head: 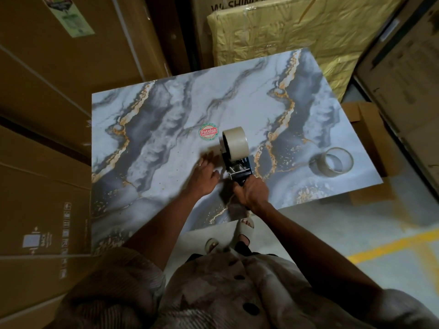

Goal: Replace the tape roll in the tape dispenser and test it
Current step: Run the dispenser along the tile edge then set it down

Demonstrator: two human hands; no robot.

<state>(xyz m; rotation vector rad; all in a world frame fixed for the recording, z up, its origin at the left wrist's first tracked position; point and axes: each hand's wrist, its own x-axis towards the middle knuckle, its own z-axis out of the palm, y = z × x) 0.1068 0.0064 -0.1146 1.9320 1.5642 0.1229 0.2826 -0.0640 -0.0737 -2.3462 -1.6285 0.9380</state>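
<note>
A blue tape dispenser stands on the marble-patterned table with a full beige tape roll mounted on it. My right hand grips the dispenser's handle from the near side. My left hand lies just left of the dispenser with fingers stretched out and blurred, next to the roll. A thin, nearly used-up tape roll lies flat on the table at the right.
A round red and green sticker sits on the table just left of the roll. Big cardboard boxes stand on the left and behind, a plastic-wrapped package at the back, a small open carton at the table's right edge.
</note>
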